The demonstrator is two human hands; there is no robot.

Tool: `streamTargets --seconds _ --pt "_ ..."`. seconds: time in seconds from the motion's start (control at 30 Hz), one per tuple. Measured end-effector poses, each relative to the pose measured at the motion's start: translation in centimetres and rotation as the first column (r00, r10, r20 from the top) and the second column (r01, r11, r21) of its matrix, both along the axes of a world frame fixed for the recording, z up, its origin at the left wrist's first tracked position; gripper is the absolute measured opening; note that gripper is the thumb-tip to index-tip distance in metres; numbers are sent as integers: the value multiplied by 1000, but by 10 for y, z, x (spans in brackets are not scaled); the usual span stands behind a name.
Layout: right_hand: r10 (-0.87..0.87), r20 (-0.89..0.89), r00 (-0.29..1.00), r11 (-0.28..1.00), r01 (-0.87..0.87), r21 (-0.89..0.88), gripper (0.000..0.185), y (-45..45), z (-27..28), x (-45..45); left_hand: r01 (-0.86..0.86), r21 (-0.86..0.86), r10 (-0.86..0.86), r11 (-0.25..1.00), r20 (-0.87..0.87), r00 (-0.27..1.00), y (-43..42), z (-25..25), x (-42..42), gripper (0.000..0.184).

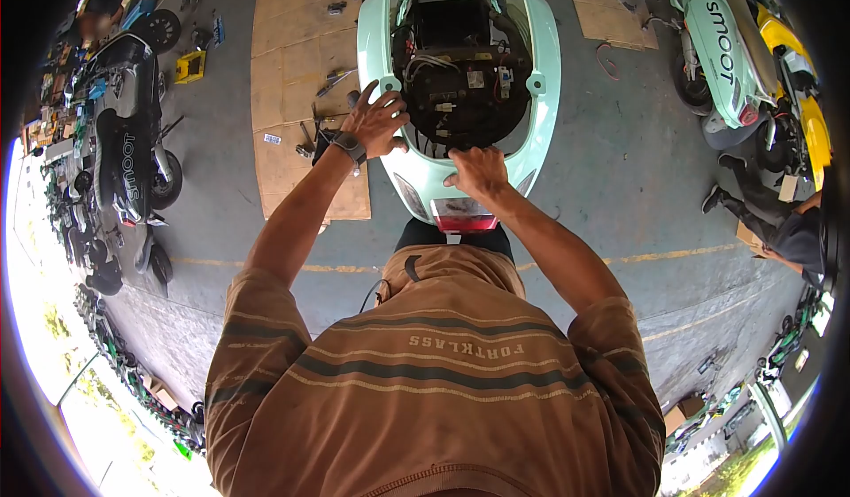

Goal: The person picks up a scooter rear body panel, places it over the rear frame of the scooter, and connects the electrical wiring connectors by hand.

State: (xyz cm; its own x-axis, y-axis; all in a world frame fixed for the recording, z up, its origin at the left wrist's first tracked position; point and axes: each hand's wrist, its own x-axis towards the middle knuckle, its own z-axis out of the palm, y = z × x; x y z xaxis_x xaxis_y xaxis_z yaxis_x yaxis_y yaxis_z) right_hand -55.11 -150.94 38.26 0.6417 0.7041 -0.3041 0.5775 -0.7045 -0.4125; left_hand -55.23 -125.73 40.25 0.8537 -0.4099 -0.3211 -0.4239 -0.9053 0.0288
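A mint-green scooter body (547,98) stands in front of me, its seat opening uncovered. Inside lie wires, connectors and a dark frame (465,85). My left hand (379,123) rests at the left edge of the opening, fingers spread over the green panel and holding nothing visible. At the rear rim, my right hand (478,174) curls its fingers over the edge into the opening, with the thumb outside on the panel. Its fingertips are partly hidden. The red tail light (467,223) sits below this hand, close to my waist.
Cardboard sheets (305,45) lie on the floor at left, with screwdrivers (335,81) and small parts on them. A black scooter (128,156) stands far left, beyond a yellow box (189,67). Another mint scooter (722,54) is at right. A person (779,218) sits at far right.
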Motion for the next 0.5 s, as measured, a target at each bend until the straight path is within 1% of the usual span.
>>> streamTargets --seconds 0.03,0.1,0.13,0.3,0.37,0.43,0.5 --pt "5 -8 1000 1000 -5 0 44 0 3 4 -5 -14 5 1000 1 1000 2 0 2 50" --pt "-1 -73 997 997 -5 -79 41 4 22 15 -5 -70 7 998 35 999 4 8 8 50" --pt "9 -78 997 997 -16 -81 44 4 29 19 -6 -76 9 997 33 999 4 12 11 51" --pt "34 -124 992 988 -52 -144 42 10 34 33 -45 -92 46 995 9 999 8 3 18 58" --pt "23 -91 996 990 -35 -137 42 12 33 42 -59 -76 58 995 -9 998 9 2 27 58" --pt "27 -87 996 990 -39 -139 43 15 35 54 -71 -89 73 993 17 997 12 1 35 58" --pt "41 -78 996 991 -50 -125 43 18 35 67 -91 -140 98 986 42 994 16 2 45 55"
